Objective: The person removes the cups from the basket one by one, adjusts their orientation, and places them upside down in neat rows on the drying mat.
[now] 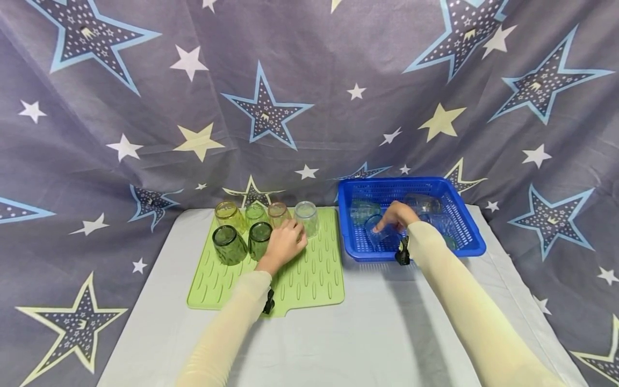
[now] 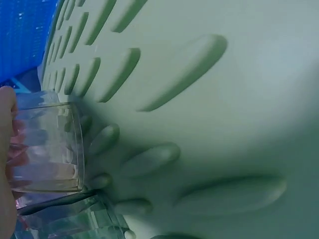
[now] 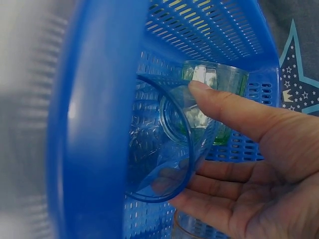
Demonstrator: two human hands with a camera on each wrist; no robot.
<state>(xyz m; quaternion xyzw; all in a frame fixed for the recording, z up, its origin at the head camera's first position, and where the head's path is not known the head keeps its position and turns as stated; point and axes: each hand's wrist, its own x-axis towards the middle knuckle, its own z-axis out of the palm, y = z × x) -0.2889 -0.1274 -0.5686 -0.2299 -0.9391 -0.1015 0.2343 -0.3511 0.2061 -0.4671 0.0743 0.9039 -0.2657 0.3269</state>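
Blue glass (image 3: 164,142) lies tilted in the basket (image 1: 367,257), one o'clock, our right hand (image 1: 398,214) half-closed around it. Our left hand (image 1: 286,242) curls round a clear glass (image 2: 47,154), eleven o'clock; we should steady both, avoiding neighbours.

Standing pinkish glass (image 1: 278,212), transparent blue glass (image 3: 169,138)

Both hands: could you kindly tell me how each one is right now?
Left hand: holding the pink glass.
Right hand: holding the blue glass.
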